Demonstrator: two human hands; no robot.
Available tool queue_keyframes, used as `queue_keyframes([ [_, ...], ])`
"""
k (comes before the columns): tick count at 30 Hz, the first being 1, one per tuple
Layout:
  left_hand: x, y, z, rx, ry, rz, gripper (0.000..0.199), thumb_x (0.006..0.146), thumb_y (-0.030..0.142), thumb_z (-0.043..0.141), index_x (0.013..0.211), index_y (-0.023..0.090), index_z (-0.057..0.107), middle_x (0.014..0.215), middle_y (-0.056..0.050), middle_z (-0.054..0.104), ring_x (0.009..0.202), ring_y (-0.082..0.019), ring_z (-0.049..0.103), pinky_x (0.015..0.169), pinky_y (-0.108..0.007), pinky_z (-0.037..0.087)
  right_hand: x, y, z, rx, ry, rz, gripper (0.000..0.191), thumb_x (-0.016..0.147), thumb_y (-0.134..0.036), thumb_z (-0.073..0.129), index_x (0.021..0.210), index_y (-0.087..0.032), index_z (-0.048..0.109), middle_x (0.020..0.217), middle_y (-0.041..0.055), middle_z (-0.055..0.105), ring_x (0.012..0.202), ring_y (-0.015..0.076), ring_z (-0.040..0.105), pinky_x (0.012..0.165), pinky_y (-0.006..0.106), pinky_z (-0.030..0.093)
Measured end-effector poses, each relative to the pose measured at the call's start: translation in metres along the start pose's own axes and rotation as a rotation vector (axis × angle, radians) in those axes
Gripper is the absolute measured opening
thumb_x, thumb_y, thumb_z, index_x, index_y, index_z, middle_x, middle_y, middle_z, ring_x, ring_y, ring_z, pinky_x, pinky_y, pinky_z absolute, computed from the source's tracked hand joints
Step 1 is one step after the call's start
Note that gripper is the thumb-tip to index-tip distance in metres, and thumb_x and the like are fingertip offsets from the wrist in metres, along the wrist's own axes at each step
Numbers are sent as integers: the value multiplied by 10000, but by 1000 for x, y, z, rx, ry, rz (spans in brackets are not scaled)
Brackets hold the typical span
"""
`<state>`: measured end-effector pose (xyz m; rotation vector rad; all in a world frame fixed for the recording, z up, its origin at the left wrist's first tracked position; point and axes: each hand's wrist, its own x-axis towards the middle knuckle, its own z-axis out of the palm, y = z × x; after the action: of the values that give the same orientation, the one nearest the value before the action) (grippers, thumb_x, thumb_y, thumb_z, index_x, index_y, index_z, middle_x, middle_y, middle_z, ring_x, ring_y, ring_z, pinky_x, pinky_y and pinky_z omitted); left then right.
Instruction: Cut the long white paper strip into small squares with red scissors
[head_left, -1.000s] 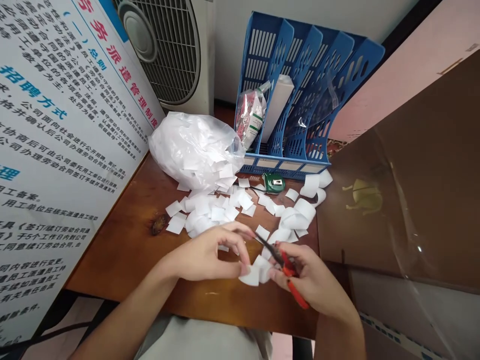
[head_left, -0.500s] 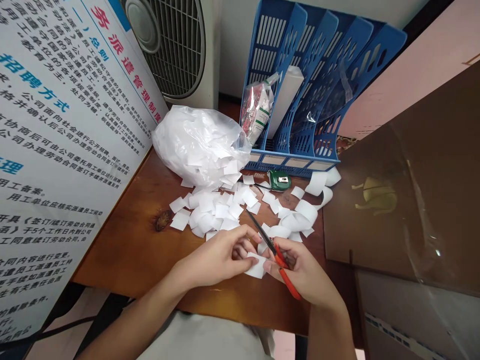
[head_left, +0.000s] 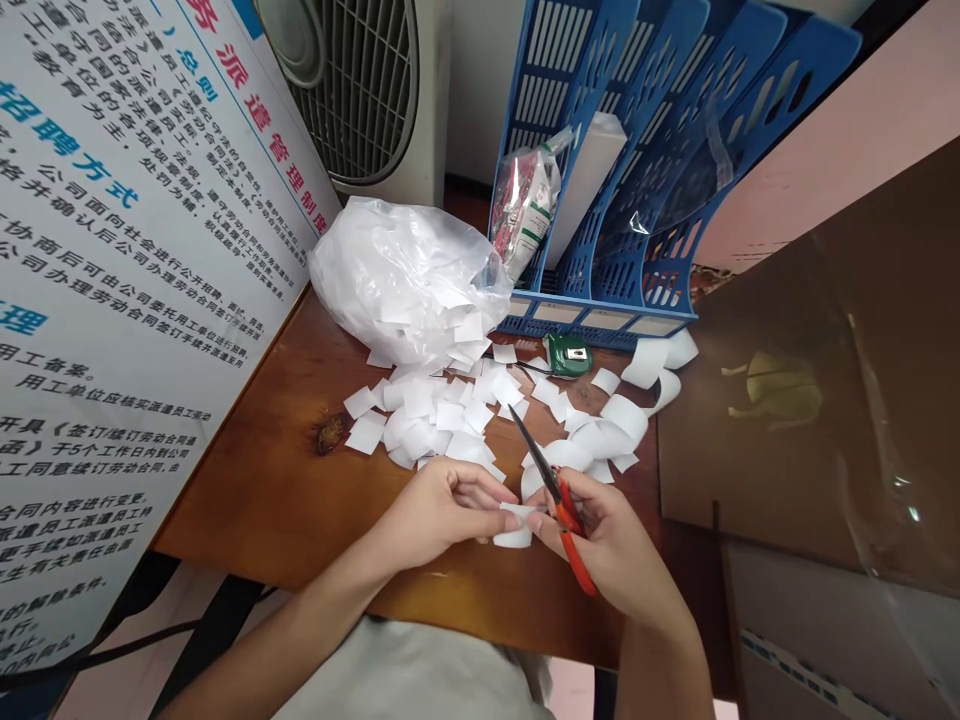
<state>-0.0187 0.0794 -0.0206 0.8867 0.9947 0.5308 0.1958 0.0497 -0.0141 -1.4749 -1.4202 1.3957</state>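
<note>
In the head view, I see the left hand point(head_left: 450, 512) pinching a white paper piece point(head_left: 514, 538) below the frame's centre, while the right hand point(head_left: 611, 535) grips red-handled scissors point(head_left: 549, 474), its thumb at the paper's right edge. Mid-frame, I have loose paper squares point(head_left: 427, 418) by a translucent plastic bag point(head_left: 397, 265), with a green tape measure point(head_left: 568, 356) below the blue file rack point(head_left: 577, 325) at upper right.

Along the left edge of the worktop point(head_left: 247, 490), a white board point(head_left: 172, 330) is showing red "派遣管理制度", blue "总则", blue "招聘方式" and black "用工备案". In the blue rack point(head_left: 679, 30) at the far edge, a packet point(head_left: 521, 210) is bearing print too small to read.
</note>
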Motion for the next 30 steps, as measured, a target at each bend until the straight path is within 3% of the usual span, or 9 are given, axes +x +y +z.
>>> queue_keyframes([
  [3, 0, -1, 0, -3, 19, 0, 293, 685, 282, 918, 859, 93, 777, 674, -50, 722, 558, -89, 617, 562, -178, 490, -1, 2, 0, 28, -125, 45, 174, 922, -297, 687, 844, -191, 573, 808, 0, 589, 726, 144, 492, 633, 245, 397],
  [10, -1, -5, 2, 18, 22, 44, 291, 739, 334, 887, 892, 104, 796, 729, -68, 749, 569, -97, 646, 563, -176, 500, -4, 1, 0, 37, -82, 67, 243, 940, -372, 685, 834, -186, 571, 847, 19, 619, 768, 159, 521, 656, 261, 393],
  [15, -2, -4, 2, 51, 48, 46, 301, 737, 333, 886, 860, 83, 770, 699, -63, 724, 579, -94, 641, 565, -167, 493, -4, -1, 1, 31, -95, 75, 182, 926, -302, 684, 851, -177, 576, 795, 1, 555, 730, 145, 472, 651, 261, 371],
  [19, -2, -4, -2, 99, -52, -26, 340, 771, 361, 854, 952, 97, 740, 813, -67, 731, 612, -114, 668, 585, -198, 527, -2, -7, 0, -3, -181, 75, 128, 906, -179, 632, 822, -179, 536, 749, -27, 474, 670, 121, 367, 603, 253, 317],
  [22, -1, -3, -5, 146, -97, -56, 347, 781, 341, 839, 1041, 126, 758, 796, -41, 715, 611, -113, 659, 593, -204, 530, 3, -13, 1, -69, -210, 61, 188, 846, -71, 590, 766, -190, 468, 698, -45, 378, 648, 114, 319, 576, 243, 286],
  [24, -1, -1, -6, 187, -57, -40, 310, 805, 332, 810, 1036, 128, 775, 768, -35, 705, 605, -107, 645, 602, -202, 522, 7, -15, 3, -123, -137, 57, 211, 828, -86, 620, 750, -192, 455, 686, -44, 402, 645, 112, 354, 580, 233, 310],
  [28, -3, 3, -8, 262, 39, -42, 289, 835, 344, 772, 985, 97, 771, 817, -68, 728, 608, -110, 643, 587, -199, 484, 4, -11, 1, -126, 205, 92, 233, 806, -299, 780, 836, -185, 580, 799, 0, 600, 723, 144, 525, 666, 235, 423],
  [30, -5, 3, -10, 273, 73, -87, 322, 825, 359, 778, 993, 84, 767, 817, -82, 733, 623, -125, 653, 591, -206, 481, -6, -4, -4, -72, 313, 134, 315, 806, -408, 799, 830, -185, 579, 764, 0, 581, 666, 131, 505, 614, 231, 407],
])
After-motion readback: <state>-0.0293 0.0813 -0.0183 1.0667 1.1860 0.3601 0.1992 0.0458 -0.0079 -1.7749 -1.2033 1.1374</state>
